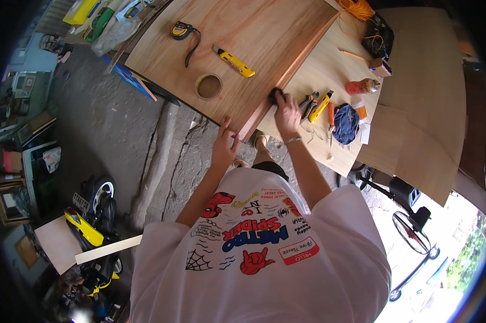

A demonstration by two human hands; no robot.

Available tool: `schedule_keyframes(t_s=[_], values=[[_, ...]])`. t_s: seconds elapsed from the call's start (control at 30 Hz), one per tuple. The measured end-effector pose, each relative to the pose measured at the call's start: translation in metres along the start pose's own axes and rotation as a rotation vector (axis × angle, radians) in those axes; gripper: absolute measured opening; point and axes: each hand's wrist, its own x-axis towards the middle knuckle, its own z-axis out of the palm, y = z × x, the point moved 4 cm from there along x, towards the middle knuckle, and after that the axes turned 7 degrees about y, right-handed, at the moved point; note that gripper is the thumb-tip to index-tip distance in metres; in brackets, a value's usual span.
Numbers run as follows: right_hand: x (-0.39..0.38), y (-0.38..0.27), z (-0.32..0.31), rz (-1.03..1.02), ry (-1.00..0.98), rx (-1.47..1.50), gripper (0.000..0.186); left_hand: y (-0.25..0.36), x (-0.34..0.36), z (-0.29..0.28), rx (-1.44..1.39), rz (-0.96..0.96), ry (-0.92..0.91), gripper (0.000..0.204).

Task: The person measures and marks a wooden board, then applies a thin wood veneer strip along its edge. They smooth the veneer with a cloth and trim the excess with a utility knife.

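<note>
My left hand [224, 146] sits just left of the frame's centre, fingers spread and open, the fingertips resting flat on the near corner of the reddish wooden panel [237, 37]. It closes on nothing; it only presses the board. The panel stretches from that corner up to the top centre of the frame and lies on the pale tabletop [321, 70], which runs off toward the upper right.

My right hand [287, 114] is a little right of centre, closed down over a small dark pad [276, 95] that it presses against the panel's darker right edge strip. Only the upper end of the pad shows past my fingers, so I cannot tell what kind of pad it is.

On the panel, above my left hand, lies a roll of tape [208, 86], with a yellow utility knife [234, 62] to its upper right and a yellow tape measure [181, 30] further toward the upper left. Just right of my right hand, on the tabletop, are pliers [308, 103] and a yellow-handled tool [321, 106], then a blue cloth bundle [345, 124] and an orange spray can [362, 86] above it. An orange cord [356, 8] is coiled at the top edge.
</note>
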Motion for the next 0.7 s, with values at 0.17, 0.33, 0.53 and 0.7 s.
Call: schedule_keyframes(t_s=[0.17, 0.33, 0.53, 0.7], values=[[0.101, 0.082, 0.025, 0.127, -0.03, -0.054, 0.044, 0.007, 0.005, -0.003, 0.003, -0.084, 0.001, 0.015], [0.116, 0.092, 0.035, 0.124, -0.041, -0.039, 0.041, 0.005, 0.013, -0.001, 0.003, -0.166, -0.028, 0.014], [-0.021, -0.015, 0.009, -0.059, -0.276, 0.022, 0.049, 0.005, 0.012, -0.001, 0.071, -0.105, -0.017, 0.013], [0.084, 0.062, 0.026, 0.08, -0.144, -0.061, 0.041, 0.005, 0.011, -0.002, 0.032, -0.105, -0.006, 0.013]])
